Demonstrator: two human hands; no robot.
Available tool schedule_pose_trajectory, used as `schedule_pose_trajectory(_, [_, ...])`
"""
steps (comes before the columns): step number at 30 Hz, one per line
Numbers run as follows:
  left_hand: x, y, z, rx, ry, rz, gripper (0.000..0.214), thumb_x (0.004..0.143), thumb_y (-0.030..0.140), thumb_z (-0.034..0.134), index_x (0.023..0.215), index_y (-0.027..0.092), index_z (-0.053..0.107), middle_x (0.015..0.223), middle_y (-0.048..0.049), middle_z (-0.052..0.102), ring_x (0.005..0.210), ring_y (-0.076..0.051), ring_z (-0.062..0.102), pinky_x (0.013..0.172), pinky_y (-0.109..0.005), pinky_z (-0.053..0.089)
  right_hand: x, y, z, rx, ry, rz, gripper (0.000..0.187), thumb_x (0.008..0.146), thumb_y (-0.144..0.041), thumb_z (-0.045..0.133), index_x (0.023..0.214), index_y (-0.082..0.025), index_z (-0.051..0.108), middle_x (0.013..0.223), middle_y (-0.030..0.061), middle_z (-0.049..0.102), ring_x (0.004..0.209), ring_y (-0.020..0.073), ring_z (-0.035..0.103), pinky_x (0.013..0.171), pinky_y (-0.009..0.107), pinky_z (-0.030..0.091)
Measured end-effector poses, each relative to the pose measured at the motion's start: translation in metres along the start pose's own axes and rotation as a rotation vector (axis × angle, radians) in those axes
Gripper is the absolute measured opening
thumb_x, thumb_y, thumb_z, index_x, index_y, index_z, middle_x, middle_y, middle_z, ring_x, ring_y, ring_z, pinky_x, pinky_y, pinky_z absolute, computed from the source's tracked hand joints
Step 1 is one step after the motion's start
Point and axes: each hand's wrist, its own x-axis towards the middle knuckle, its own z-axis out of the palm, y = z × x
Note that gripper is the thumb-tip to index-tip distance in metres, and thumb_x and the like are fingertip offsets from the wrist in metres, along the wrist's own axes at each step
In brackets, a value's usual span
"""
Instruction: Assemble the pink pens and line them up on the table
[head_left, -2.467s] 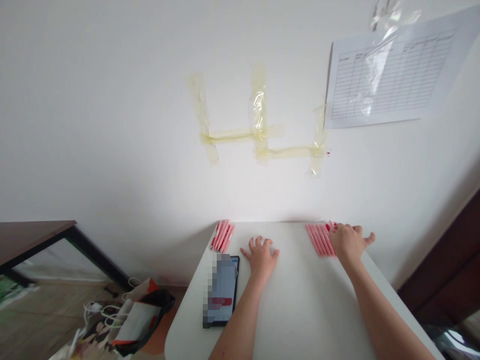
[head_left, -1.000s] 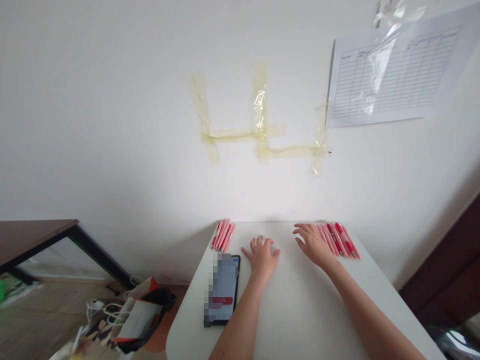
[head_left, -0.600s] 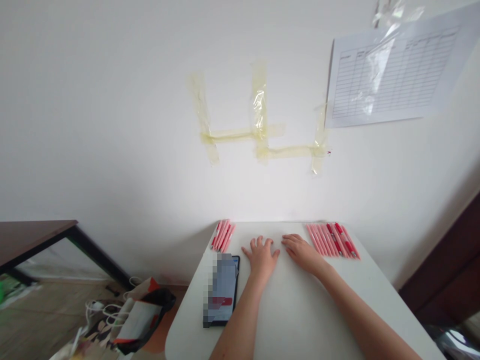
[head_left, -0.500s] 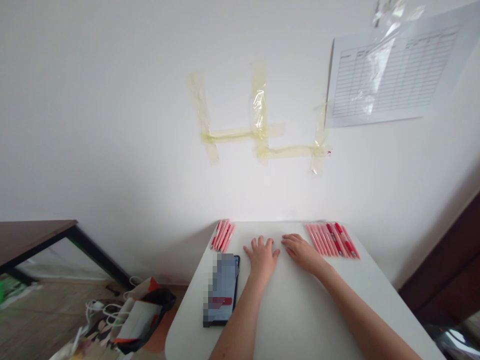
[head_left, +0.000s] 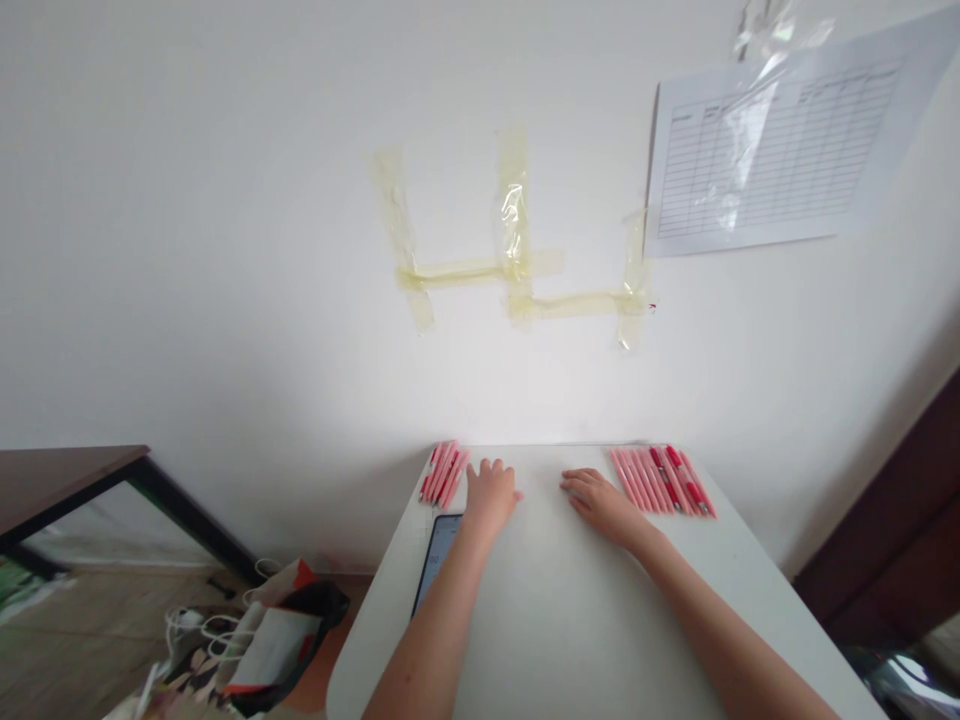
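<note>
Beside the left bunch of pink and red pens (head_left: 445,473) is my left hand (head_left: 491,495), its fingers loosely bent and a little apart, with nothing seen in them. My left forearm crosses over the smartphone (head_left: 435,560) and hides much of it. My right hand (head_left: 598,503) lies palm down on the white table (head_left: 570,620), fingers extended and holding nothing. To its right, a row of pink and red pens (head_left: 660,480) lies side by side near the table's back edge.
The table's back edge meets a white wall with yellowed tape strips (head_left: 514,230) and a taped printed sheet (head_left: 765,165). On the left are a dark table (head_left: 75,480) and a bag with white cables (head_left: 274,640) on the floor. Dark furniture (head_left: 892,530) stands at right.
My left hand has moved left towards the left bunch of pens, its fingers bending more, and the forearm now covers part of the phone. My right hand has stayed in place.
</note>
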Motion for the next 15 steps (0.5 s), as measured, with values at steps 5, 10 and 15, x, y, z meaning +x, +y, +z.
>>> schedule_pose_trajectory(5, [0.014, -0.045, 0.000, 0.054, 0.079, -0.166, 0.028, 0.090, 0.030, 0.057, 0.111, 0.020, 0.072, 0.130, -0.0158, 0.062, 0.136, -0.035, 0.042, 0.115, -0.060, 0.030, 0.000, 0.001, 0.001, 0.013, 0.004, 0.007, 0.037, 0.095, -0.020, 0.048, 0.126, -0.017, 0.067, 0.140, 0.0117, 0.061, 0.134, 0.0258, 0.049, 0.116, 0.044, 0.039])
schedule_pose_trajectory(10, [0.020, -0.070, 0.012, 0.063, 0.107, -0.288, 0.035, 0.087, 0.025, 0.059, 0.120, 0.027, 0.068, 0.148, -0.0109, 0.052, 0.135, -0.033, 0.043, 0.114, -0.066, 0.028, 0.000, 0.001, 0.001, 0.022, 0.003, 0.000, 0.038, 0.094, -0.020, 0.048, 0.127, -0.017, 0.067, 0.140, 0.0115, 0.061, 0.134, 0.0262, 0.049, 0.116, 0.045, 0.040])
schedule_pose_trajectory(15, [0.021, -0.078, 0.025, 0.044, 0.111, -0.323, 0.040, 0.086, 0.024, 0.058, 0.125, 0.030, 0.065, 0.149, -0.0091, 0.051, 0.137, -0.031, 0.041, 0.116, -0.064, 0.028, 0.000, 0.002, 0.002, 0.040, 0.010, 0.002, 0.037, 0.093, -0.019, 0.049, 0.126, -0.019, 0.067, 0.140, 0.0111, 0.061, 0.134, 0.0261, 0.049, 0.115, 0.046, 0.040])
